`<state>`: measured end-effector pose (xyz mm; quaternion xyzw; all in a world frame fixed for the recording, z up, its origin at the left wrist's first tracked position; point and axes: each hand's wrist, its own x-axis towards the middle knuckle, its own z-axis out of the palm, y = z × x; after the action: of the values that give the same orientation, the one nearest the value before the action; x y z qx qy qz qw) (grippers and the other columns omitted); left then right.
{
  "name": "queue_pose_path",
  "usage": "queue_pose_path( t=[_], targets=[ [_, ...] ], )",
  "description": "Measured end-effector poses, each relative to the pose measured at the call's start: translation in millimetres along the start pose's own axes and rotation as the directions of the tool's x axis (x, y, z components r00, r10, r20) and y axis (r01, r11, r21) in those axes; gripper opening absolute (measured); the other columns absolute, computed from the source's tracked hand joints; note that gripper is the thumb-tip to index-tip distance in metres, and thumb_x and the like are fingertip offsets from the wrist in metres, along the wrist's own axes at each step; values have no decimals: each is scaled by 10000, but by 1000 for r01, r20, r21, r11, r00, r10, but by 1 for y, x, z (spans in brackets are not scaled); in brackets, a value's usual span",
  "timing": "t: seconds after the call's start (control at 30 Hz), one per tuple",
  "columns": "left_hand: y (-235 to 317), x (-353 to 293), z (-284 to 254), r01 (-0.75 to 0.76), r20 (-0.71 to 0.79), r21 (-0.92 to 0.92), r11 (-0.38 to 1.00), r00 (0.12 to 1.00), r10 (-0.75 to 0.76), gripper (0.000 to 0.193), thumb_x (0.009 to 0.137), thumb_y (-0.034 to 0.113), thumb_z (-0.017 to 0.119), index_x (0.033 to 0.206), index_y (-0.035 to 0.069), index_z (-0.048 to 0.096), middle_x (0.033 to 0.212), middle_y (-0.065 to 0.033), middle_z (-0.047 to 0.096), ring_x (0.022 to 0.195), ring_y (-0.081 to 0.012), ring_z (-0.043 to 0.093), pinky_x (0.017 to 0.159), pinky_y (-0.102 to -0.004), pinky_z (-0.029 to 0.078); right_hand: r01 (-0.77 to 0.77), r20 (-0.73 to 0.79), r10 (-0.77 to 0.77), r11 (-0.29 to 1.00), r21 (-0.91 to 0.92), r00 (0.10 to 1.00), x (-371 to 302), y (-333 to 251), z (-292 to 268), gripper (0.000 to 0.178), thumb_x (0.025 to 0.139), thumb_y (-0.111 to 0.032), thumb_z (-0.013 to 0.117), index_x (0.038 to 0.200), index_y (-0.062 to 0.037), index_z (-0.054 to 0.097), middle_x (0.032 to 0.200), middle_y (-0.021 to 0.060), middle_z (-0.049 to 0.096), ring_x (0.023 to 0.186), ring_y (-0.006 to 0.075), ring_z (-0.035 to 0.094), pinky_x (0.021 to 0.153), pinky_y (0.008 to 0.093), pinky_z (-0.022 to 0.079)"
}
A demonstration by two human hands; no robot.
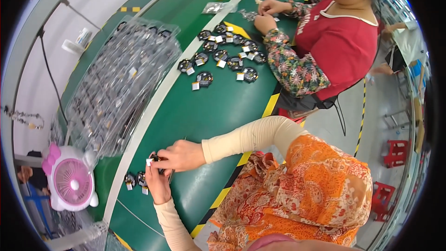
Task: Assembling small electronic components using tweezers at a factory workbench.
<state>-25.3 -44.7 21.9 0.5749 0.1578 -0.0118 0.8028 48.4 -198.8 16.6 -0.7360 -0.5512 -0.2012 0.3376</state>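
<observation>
Over the near left part of the green tabletop, my two hands meet around a small round black electronic part [155,157], mostly hidden by my fingers. A white rectangular piece [149,162] shows at its edge. My left hand [158,184] closes on it from below, fingers pointing up. From the right, my right hand [179,156] pinches it with bent fingers. Both forearms wear cream sleeves. Close to my left hand lie a few similar round black parts [141,177] with pale rectangular pieces attached.
Farther along the green table [195,111] lie several round black parts [220,56] with white rectangular pieces. Stacked clear plastic trays [123,79] hold many parts beyond a pale strip. A pink-and-white fan [73,183] stands at left. A co-worker [334,37] in red handles small pieces.
</observation>
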Motion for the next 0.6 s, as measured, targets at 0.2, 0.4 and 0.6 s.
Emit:
queue_pose_path(
  t=[0.2,0.4,0.6],
  targets=[
    [2,-8,1,-72,32,-115,991,997,76,394,941,168,402,1303,30,330,1120,-97,516,983,-176,542,781,-291,480,-46,7,46,999,-6,999,4,-6,-3,324,702,-213,623,979,-92,508,909,78,494,724,190,579,491,294,472],
    [-2,2,-5,-7,164,-243,970,985,48,507,933,285,408,1323,-12,280,1145,-103,512,1056,-196,506,865,-355,446,-93,-36,94,995,33,995,1,8,5,246,684,-211,648,879,-124,526,851,43,513,677,188,576,467,301,467],
    [-3,4,-13,215,330,-516,829,943,-39,499,946,349,351,1316,17,306,1258,-127,425,1047,-259,519,864,-412,471,-194,-15,197,972,130,980,10,2,-8,333,694,-238,706,979,-117,583,911,61,546,667,202,603,511,287,488]
  ],
)
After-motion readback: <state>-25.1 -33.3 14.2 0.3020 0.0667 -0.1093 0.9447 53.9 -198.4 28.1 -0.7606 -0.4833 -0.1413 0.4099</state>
